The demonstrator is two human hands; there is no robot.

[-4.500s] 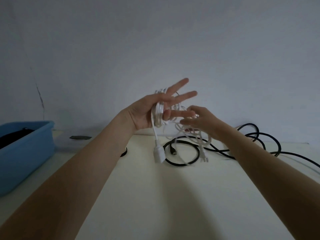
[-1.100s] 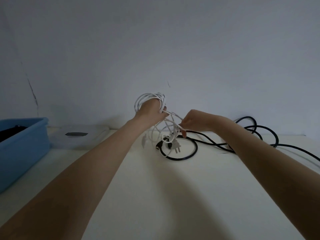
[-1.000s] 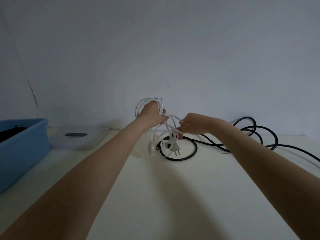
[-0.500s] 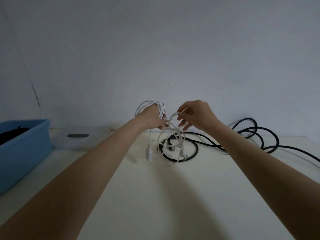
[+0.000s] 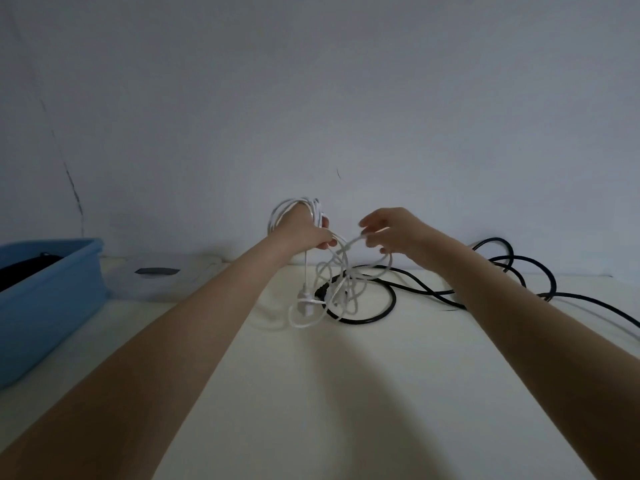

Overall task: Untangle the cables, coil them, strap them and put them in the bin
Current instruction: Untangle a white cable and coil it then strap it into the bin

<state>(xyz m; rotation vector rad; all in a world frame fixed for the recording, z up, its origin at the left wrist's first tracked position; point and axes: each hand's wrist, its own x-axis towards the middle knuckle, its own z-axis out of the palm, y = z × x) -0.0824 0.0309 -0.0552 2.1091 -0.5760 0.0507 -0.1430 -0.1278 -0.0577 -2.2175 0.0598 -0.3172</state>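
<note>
White cable is held up above the table between both hands, near the far wall. Several turns of it are wrapped around the left hand, whose fingers are curled closed on the bundle. One strand is pinched by the bent fingers of the right hand, just beside the left. Loose loops hang down from both hands, and a white plug is seen at the bottom, close to the table. A black cable is laid on the table behind, partly in a ring under the white loops. A blue bin is placed at the left edge, with something dark inside. A pale lid is lying beside it.
</note>
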